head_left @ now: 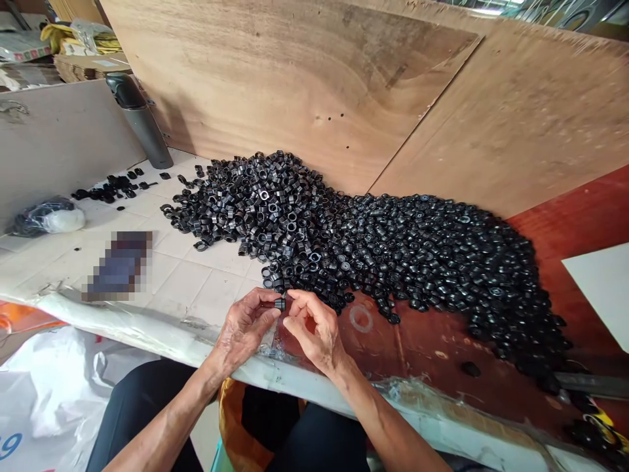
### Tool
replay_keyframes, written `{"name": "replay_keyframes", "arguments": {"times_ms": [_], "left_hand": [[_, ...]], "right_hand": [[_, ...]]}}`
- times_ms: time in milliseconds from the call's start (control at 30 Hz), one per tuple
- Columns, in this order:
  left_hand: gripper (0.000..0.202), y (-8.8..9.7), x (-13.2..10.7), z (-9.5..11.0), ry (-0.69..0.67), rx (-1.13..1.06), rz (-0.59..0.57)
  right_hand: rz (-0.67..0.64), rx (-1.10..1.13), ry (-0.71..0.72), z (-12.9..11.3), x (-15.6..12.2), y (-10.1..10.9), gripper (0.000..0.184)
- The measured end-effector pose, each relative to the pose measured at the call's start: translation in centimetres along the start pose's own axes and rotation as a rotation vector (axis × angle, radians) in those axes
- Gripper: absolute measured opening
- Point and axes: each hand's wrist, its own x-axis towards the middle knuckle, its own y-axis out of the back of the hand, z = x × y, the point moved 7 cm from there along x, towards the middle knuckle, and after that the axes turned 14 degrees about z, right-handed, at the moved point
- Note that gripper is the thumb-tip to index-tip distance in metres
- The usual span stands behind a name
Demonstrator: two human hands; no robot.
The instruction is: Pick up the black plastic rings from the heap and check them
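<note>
Left hand (pixel 242 332) and right hand (pixel 314 331) pinching a black ring (pixel 280 304) between fingertips, beside a loose ring heap (pixel 344 242). Plastic bag (pixel 46 218) off left, black stuff inside.

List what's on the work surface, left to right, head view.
Black plastic bundle → loose black parts → grey insulated flask → big heap of black rings → white sheet

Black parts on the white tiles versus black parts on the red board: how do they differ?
The black parts on the white tiles are mostly hollow rings; the black parts on the red board look more like closed caps. The tile group lies looser, the board group tighter. Both join one heap against the plywood board.
</note>
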Motion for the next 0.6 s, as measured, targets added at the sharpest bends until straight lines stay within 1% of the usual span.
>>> {"name": "replay_keyframes", "arguments": {"times_ms": [100,133,200,233,267,300,367,433,500,533,567,600], "left_hand": [[0.027,-0.1,0.0,-0.1,0.019,-0.013,-0.008],[0.027,-0.1,0.0,-0.1,0.024,-0.013,-0.011],[0.026,-0.1,0.0,-0.1,0.021,-0.015,-0.019],[0.026,-0.2,0.0,0.0,0.013,-0.014,-0.031],[0.025,-0.2,0.0,0.0,-0.003,-0.008,-0.044],[0.023,-0.3,-0.2,0.1,-0.03,0.013,-0.061],[0.018,-0.2,-0.8,0.4,-0.131,0.112,-0.076],[0.015,0.3,-1.9,1.1,-0.276,0.252,-0.052],[0.015,1.1,-3.2,2.1,-0.396,0.37,-0.031],[0.017,1.4,-3.8,2.5,-0.42,0.412,-0.044],[0.018,1.6,-4.3,2.9,-0.413,0.45,-0.088],[0.017,1.6,-4.7,3.0,-0.378,0.487,-0.154]], "right_hand": [[-0.013,-0.019,-0.038,0.3,0.2,-0.1,0.023],[-0.004,-0.017,-0.042,0.4,0.2,-0.1,0.022],[0.006,0.029,-0.042,0.5,0.2,-0.1,0.007],[0.0,0.056,-0.047,0.6,0.1,-0.3,0.01],[-0.01,0.073,-0.063,0.8,-0.1,-0.4,0.013],[-0.025,0.08,-0.092,1.0,-0.2,-0.6,0.012],[-0.07,0.086,-0.198,1.6,-0.5,-0.9,0.009],[-0.152,0.113,-0.329,2.0,-1.0,-1.3,0.01],[-0.276,0.154,-0.439,1.9,-1.4,-1.7,0.008],[-0.364,0.168,-0.479,1.8,-1.8,-2.0,0.007],[-0.447,0.169,-0.494,1.7,-2.0,-2.3,0.006],[-0.501,0.152,-0.481,1.7,-2.2,-2.4,0.007]]}}
